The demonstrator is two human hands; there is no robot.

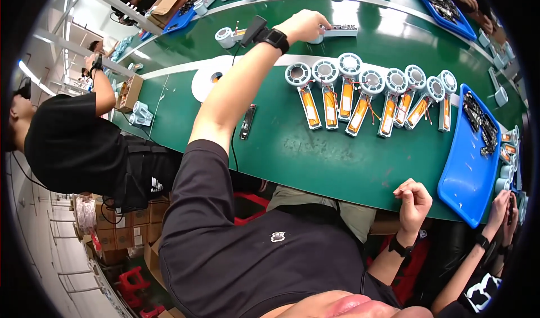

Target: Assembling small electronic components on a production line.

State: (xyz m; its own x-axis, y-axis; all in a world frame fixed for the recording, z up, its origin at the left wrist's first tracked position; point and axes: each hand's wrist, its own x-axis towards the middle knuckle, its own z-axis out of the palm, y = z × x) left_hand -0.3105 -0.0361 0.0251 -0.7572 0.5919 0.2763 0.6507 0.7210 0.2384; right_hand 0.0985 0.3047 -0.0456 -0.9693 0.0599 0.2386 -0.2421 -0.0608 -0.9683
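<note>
My left hand [306, 25] reaches far across the green belt [315, 155] and grips a pale blue fan unit [340, 31] lying on the far lane. A black band and a small black device with a cable sit on that wrist. My right hand [413, 197] hovers at the belt's near edge with its fingers curled and nothing in it. Between the two hands lies a row of several fan units [365, 95], each with a round white head and an orange battery showing in its open handle.
A blue tray [464, 177] with black circuit boards sits at the right. A white tape roll [209, 80] and a black tool [247, 121] lie left of the row. A person in black [73, 143] works at the left; another person's hands [500, 211] are at lower right.
</note>
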